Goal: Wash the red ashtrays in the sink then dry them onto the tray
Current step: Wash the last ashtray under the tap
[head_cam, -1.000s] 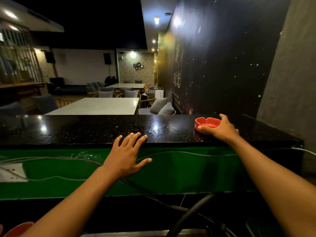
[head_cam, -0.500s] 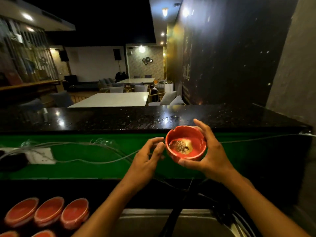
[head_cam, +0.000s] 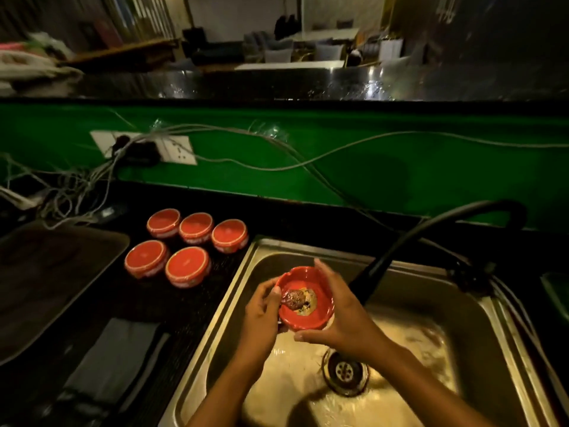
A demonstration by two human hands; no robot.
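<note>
Big steel sink (head_cam: 197,349) with a black faucet (head_cam: 431,232) arching over it, dark tray (head_cam: 46,272) off to the left. Five red ashtrays (head_cam: 181,245) sit upside down on the counter between them. Over the sink, the right hand (head_cam: 341,315) grips a dirty ashtray (head_cam: 320,312), and the left hand (head_cam: 261,312) pinches its near rim.

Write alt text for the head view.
Both hands, left hand and right hand, hold a dirty round red ashtray over a steel sink. Five upturned red ashtrays sit on the dark counter to its left.
</note>
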